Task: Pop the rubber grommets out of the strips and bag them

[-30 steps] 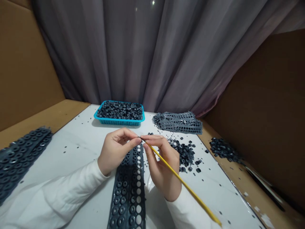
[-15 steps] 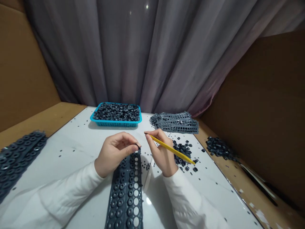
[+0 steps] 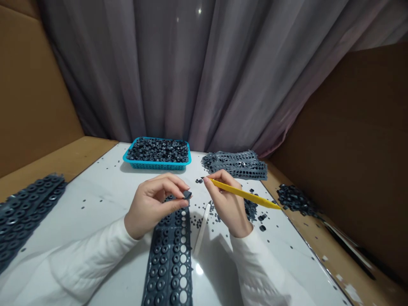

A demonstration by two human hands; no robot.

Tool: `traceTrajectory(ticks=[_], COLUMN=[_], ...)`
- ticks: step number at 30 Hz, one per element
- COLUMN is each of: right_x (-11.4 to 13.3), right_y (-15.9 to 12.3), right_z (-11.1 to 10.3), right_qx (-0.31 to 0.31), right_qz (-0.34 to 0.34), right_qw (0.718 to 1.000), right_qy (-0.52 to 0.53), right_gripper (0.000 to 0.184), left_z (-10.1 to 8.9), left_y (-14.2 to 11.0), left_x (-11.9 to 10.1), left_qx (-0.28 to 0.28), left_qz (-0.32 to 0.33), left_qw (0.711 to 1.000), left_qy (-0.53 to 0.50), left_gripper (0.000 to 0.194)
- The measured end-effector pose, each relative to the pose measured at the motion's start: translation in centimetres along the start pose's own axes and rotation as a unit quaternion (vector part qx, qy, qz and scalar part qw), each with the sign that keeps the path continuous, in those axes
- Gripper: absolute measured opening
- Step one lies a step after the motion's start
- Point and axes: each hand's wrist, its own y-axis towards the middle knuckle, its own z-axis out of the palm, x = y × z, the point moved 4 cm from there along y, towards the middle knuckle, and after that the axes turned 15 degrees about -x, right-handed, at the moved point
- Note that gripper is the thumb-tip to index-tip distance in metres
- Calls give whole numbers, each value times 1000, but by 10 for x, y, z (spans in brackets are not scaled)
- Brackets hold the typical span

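Observation:
My left hand (image 3: 153, 205) pinches a small black rubber piece (image 3: 187, 194) between thumb and fingers, over the far end of a dark rubber sheet (image 3: 168, 259). Rows of raised rings cover that sheet, and round holes run down its right side. In my right hand (image 3: 230, 204) are slim yellow tweezers (image 3: 245, 194), their dark tip pointing left, apart from the rubber piece. Beneath this hand a white pointed tool (image 3: 202, 229) lies on the table among tiny black discs. A pile of black rubber pieces (image 3: 250, 209) is partly hidden behind my right hand.
A blue basket (image 3: 156, 165) full of small black rubber parts stands at the back. Perforated rubber sheets (image 3: 236, 165) lie to its right. Another ringed sheet (image 3: 28, 216) is at the left, and a dark heap (image 3: 295, 199) sits by the right cardboard wall (image 3: 357, 127).
My right hand has moved right with the tweezers, away from my left hand. The rubber piece now shows more between my left fingers, and the white tool is uncovered.

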Motion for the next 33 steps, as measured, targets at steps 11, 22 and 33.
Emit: traceTrajectory(ticks=[11,22,33], right_x=[35,37,39], right_y=[-34,-37,-35], right_z=[5,6,4], right_qx=[103,110,92], right_qz=[131,138,120], right_qw=[936,937,950], right_qy=[310,302,274], right_gripper=[5,5,4], left_z=[-6,-4,-2], left_y=[-6,-9,-9], left_x=[-25,-32,-30], left_qx=[-6,-4,4], left_qz=[325,412,413], left_qw=[929,880,879], left_qy=[180,234,240], left_gripper=[23,16,14])
